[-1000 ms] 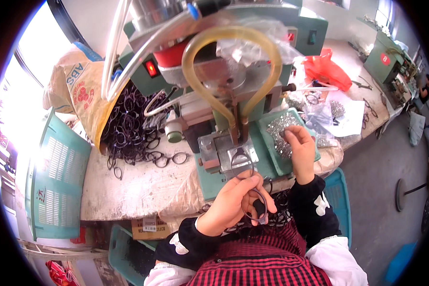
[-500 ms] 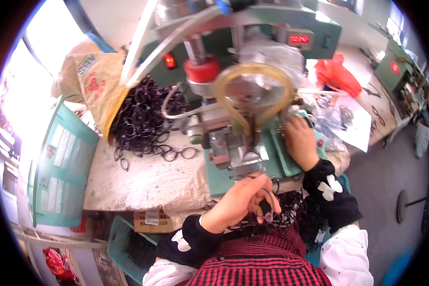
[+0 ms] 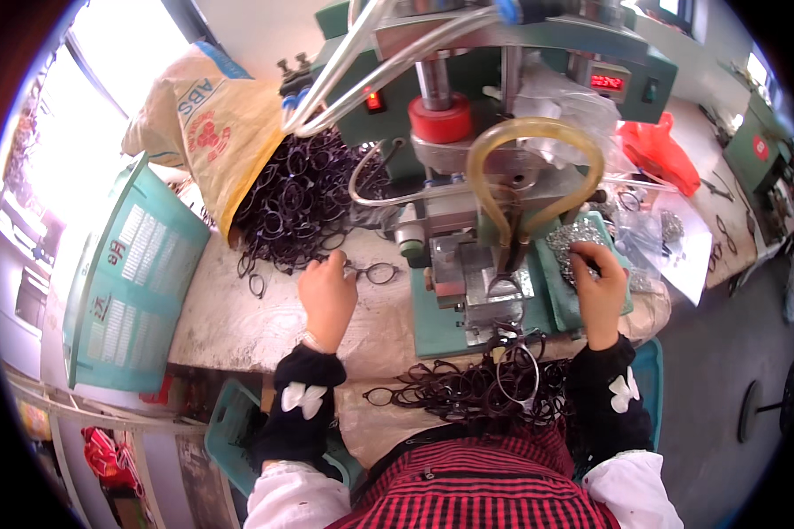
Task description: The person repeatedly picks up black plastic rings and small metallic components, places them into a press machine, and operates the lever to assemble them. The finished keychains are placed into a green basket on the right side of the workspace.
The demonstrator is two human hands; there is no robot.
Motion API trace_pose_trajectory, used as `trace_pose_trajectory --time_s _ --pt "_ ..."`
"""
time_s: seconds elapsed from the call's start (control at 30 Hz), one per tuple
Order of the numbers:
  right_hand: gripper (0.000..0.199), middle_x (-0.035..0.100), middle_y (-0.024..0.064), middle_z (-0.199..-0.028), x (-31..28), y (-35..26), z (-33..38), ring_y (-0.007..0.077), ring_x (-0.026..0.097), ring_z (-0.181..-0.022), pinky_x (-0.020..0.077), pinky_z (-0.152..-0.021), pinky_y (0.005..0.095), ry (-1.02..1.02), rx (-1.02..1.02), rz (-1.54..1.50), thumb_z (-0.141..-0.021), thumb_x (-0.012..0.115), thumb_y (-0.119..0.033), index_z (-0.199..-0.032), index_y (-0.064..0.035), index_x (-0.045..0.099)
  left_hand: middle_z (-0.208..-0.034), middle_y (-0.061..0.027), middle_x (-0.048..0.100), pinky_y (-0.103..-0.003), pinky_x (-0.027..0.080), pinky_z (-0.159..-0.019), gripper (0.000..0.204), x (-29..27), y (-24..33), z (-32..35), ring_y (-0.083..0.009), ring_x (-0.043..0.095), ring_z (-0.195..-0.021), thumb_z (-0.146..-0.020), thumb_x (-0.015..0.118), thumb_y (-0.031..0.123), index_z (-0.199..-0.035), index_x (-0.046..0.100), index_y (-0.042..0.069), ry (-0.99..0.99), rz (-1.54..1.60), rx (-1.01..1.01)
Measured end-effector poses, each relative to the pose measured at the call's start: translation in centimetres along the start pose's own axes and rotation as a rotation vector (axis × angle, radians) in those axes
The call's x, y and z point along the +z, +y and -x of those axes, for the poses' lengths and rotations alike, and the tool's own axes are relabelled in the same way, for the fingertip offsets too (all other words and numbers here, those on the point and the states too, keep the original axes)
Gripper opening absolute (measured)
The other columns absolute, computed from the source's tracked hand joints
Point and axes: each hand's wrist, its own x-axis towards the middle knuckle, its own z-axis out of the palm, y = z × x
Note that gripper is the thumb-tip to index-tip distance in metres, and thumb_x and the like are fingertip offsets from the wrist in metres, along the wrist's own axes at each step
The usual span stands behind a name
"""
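Note:
My left hand (image 3: 328,300) is closed at the table's left side, finger and thumb pinching a dark eyeglass frame (image 3: 381,273); the hand covers one of its rims. My right hand (image 3: 602,295) reaches into a green tray (image 3: 566,304) of small silvery metal parts (image 3: 573,236), its fingertips pinched together; what lies between them is too small to make out. Between my hands stands a green bench press (image 3: 432,326) with a metal fixture (image 3: 494,300) and a looped yellowish tube (image 3: 534,126). Below it, a round-rimmed eyeglass frame (image 3: 518,375) rests on a pile of dark frames (image 3: 441,388).
A yellow woven sack (image 3: 238,132) spills many dark eyeglass frames (image 3: 300,194) at the back left. A turquoise basket (image 3: 132,291) stands at the left edge. White hoses (image 3: 353,62) cross above. To the right are a red plastic bag (image 3: 657,154) and white paper (image 3: 688,256).
My left hand has let go of the eyeglass frame it held at the front and moved left to another one. My right hand stays by the tray, fingers now pinched in the metal parts.

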Motion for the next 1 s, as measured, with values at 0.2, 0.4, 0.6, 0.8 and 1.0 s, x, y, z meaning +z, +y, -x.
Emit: trace_pose_trajectory --time_s 0.2,0.4,0.6,0.8,1.0 --pt "0.014 0.072 0.0110 -0.093 -4.1 1.2 3.3 0.0240 0.068 -0.089 0.0510 -0.082 0.0332 0.071 -0.051 0.223 -0.084 0.071 0.004 -0.097 -0.0003 0.073 -0.076 -0.0114 0.058 -0.041 0.046 -0.063 0.026 5.1 0.5 2.8 -0.0299 0.057 -0.068 -0.085 0.060 0.000 -0.110 0.065 0.004 0.168 0.437 -0.126" --pt "0.016 0.070 0.0106 -0.092 -5.9 -3.8 3.7 0.0241 0.067 -0.088 0.0509 -0.080 0.0330 -0.009 0.000 0.081 -0.082 0.071 0.006 -0.096 0.0000 0.074 -0.077 -0.0105 0.064 -0.036 0.044 -0.058 0.028 -0.1 -2.8 -0.4 -0.0212 0.057 -0.063 -0.097 0.066 0.027 -0.115 0.070 0.006 -0.155 0.340 -0.402" --pt "0.030 0.072 0.0117 -0.092 1.9 -8.2 0.0 0.0233 0.069 -0.085 0.0526 -0.080 0.0327 -0.152 -0.099 -0.274 -0.079 0.074 0.000 -0.109 0.0003 0.070 -0.085 -0.0251 0.069 -0.055 0.050 -0.070 0.044 6.0 -6.6 0.8 -0.0474 0.065 -0.081 -0.100 0.055 0.041 -0.087 0.072 0.003 -0.063 0.020 -0.350" --pt "0.046 0.072 0.0084 -0.097 3.5 -8.2 1.3 0.0133 0.067 -0.094 0.0506 -0.089 0.0283 -0.119 0.207 -0.577 -0.082 0.072 0.000 -0.126 0.0051 0.059 -0.083 -0.0227 0.068 -0.051 0.050 -0.066 0.035 1.4 0.4 3.6 -0.0454 0.064 -0.075 -0.098 0.061 0.034 -0.087 0.071 0.002 -0.271 0.207 -0.240" --pt "0.053 0.072 0.0080 -0.107 3.7 -10.3 1.5 0.0103 0.065 -0.096 0.0488 -0.089 0.0253 -0.232 0.346 -0.848 -0.085 0.073 0.000 -0.134 0.0046 0.053 -0.097 -0.0065 0.064 -0.029 0.055 -0.077 0.025 -5.6 7.2 2.7 -0.0134 0.064 -0.081 -0.111 0.045 0.020 -0.115 0.061 0.000 0.368 1.205 -0.145"
